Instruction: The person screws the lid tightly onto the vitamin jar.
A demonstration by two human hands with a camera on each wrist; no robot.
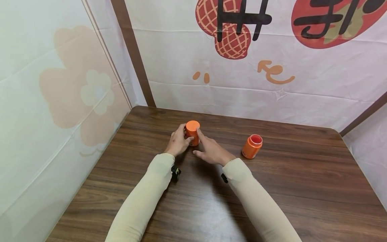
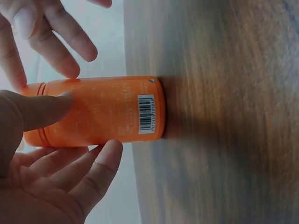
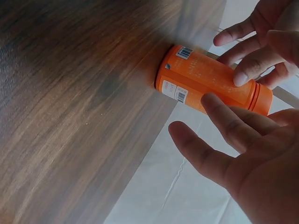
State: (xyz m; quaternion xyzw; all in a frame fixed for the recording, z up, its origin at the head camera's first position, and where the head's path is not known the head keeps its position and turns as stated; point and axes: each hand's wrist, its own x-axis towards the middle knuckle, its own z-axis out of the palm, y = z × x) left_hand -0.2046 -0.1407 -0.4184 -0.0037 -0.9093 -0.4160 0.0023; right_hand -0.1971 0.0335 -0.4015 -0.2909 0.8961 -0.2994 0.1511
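An orange plastic bottle (image 1: 195,140) with its orange cap (image 1: 192,126) on stands upright towards the back of the table. My left hand (image 1: 177,142) holds it from the left, thumb across the front and fingers round the far side. On the other side, my right hand (image 1: 214,151) has its fingers extended, with the index fingertip at the cap's edge; whether it touches is hard to tell. Barcode labels show near the base of the bottle (image 2: 103,112) in the left wrist view. Both hands appear beside the bottle (image 3: 205,77) in the right wrist view.
A second orange bottle (image 1: 252,148), without a cap and with a red inside, stands to the right of my right hand. The brown wood-grain table (image 1: 302,188) meets a printed fabric wall (image 1: 242,101) at the back and another fabric wall (image 1: 45,151) on the left.
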